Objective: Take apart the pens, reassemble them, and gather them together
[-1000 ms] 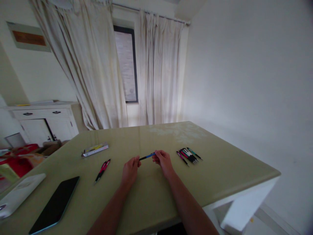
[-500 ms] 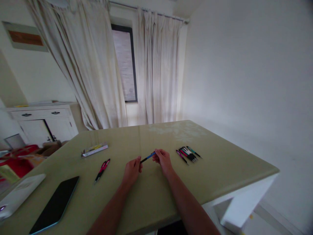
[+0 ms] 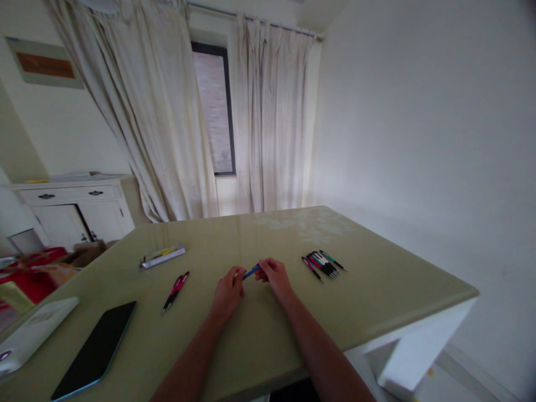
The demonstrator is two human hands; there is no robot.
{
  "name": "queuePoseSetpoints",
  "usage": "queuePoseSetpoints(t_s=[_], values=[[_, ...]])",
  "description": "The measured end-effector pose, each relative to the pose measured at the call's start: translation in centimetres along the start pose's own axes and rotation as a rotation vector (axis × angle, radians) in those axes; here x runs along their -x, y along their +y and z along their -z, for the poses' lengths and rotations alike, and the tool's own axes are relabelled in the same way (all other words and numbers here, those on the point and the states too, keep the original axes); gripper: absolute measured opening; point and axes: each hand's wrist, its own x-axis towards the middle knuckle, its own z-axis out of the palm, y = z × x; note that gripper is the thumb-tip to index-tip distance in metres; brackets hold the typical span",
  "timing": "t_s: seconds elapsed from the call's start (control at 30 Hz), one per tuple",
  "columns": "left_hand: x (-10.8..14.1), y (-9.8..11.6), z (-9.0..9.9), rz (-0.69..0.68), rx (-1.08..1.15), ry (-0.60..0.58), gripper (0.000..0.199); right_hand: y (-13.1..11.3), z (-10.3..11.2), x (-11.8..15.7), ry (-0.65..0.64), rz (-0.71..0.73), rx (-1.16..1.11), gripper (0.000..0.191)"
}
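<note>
A blue pen (image 3: 252, 272) with a dark grip is held between my two hands above the middle of the table. My left hand (image 3: 229, 288) is closed around its dark end, which the fingers mostly cover. At the other end, the fingers of my right hand (image 3: 272, 273) pinch the blue barrel. To the right lies a row of several pens (image 3: 322, 264) with black grips, in purple, pink, white and green. Left of my hands, pink-and-black pens (image 3: 175, 293) lie close together on the table.
The greenish table (image 3: 251, 346) carries an open slim box (image 3: 162, 257) at the back left. A dark tablet or phone (image 3: 96, 349) and a white device (image 3: 36, 335) lie at the front left. A wall (image 3: 419, 139) runs along the right, and curtains (image 3: 276, 111) hang behind.
My hands have come slightly closer together on the pen, and my left hand now covers more of its dark end. The other pens have not moved.
</note>
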Motion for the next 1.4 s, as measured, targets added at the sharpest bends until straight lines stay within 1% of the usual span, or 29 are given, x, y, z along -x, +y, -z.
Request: queuePoseSetpoints(t_s=[0.07,0.1,0.17,0.23,0.27,0.33,0.37,0.43,0.47,0.53,0.57,0.67,0.7,0.8,0.83,0.9,0.93,0.97,1.07,1.1,1.17,1.23,1.4], values=[[0.01,0.01,-0.07,-0.026,-0.028,-0.015,0.041,-0.01,0.01,0.02,0.007,0.008,-0.001,0.042],[0.00,0.00,-0.09,-0.021,-0.047,-0.029,0.043,0.00,0.02,0.03,0.006,0.012,0.004,0.042],[-0.02,-0.05,-0.11,0.010,-0.082,-0.055,0.051,0.04,0.03,0.05,-0.006,0.024,0.023,0.042],[-0.03,-0.11,-0.13,0.030,-0.089,-0.053,0.055,0.09,0.04,0.03,-0.014,0.041,0.037,0.042],[-0.03,-0.14,-0.16,0.022,-0.082,-0.039,0.053,0.12,0.06,-0.01,-0.016,0.048,0.039,0.042],[-0.03,-0.20,-0.25,-0.012,-0.054,0.002,0.041,0.18,0.13,-0.13,-0.008,0.069,0.034,0.042],[-0.03,-0.23,-0.31,-0.029,-0.039,0.024,0.040,0.23,0.17,-0.21,0.001,0.078,0.028,0.043],[-0.02,-0.28,-0.41,-0.056,-0.019,0.056,0.049,0.34,0.27,-0.37,0.014,0.084,0.018,0.043],[-0.03,-0.30,-0.42,-0.071,-0.017,0.064,0.047,0.41,0.31,-0.44,0.015,0.082,0.014,0.043],[-0.06,-0.31,-0.34,-0.094,-0.038,0.051,0.031,0.55,0.37,-0.53,0.011,0.076,0.007,0.043],[-0.08,-0.31,-0.28,-0.092,-0.054,0.035,0.029,0.61,0.38,-0.55,0.007,0.076,0.006,0.043],[-0.18,-0.30,-0.11,-0.046,-0.102,-0.015,0.047,0.69,0.38,-0.53,0.000,0.088,0.015,0.042],[-0.20,-0.31,-0.10,-0.033,-0.103,-0.018,0.049,0.69,0.38,-0.51,-0.004,0.091,0.018,0.042],[-0.17,-0.34,-0.28,-0.038,-0.061,0.001,0.041,0.63,0.37,-0.47,-0.011,0.098,0.018,0.042],[-0.13,-0.35,-0.36,-0.041,-0.044,0.005,0.044,0.61,0.37,-0.46,-0.011,0.098,0.016,0.041],[-0.04,-0.36,-0.50,-0.046,-0.030,0.013,0.058,0.60,0.37,-0.46,-0.009,0.096,0.012,0.041],[-0.01,-0.36,-0.53,-0.049,-0.032,0.019,0.060,0.60,0.36,-0.46,-0.009,0.094,0.011,0.041],[0.02,-0.37,-0.52,-0.058,-0.032,0.025,0.057,0.61,0.36,-0.47,-0.009,0.092,0.011,0.042],[-0.02,-0.39,-0.33,-0.096,-0.045,0.013,0.031,0.62,0.34,-0.51,-0.007,0.091,0.017,0.042],[-0.07,-0.40,-0.25,-0.096,-0.057,-0.005,0.032,0.61,0.34,-0.51,-0.004,0.090,0.020,0.042],[-0.17,-0.38,-0.14,-0.071,-0.084,-0.034,0.044,0.60,0.34,-0.52,0.001,0.087,0.023,0.042],[-0.23,-0.33,-0.13,-0.048,-0.098,-0.032,0.049,0.60,0.34,-0.52,0.004,0.087,0.018,0.041],[-0.18,-0.21,-0.35,-0.077,-0.043,-0.008,0.036,0.72,0.41,-0.58,0.003,0.089,-0.004,0.040]])
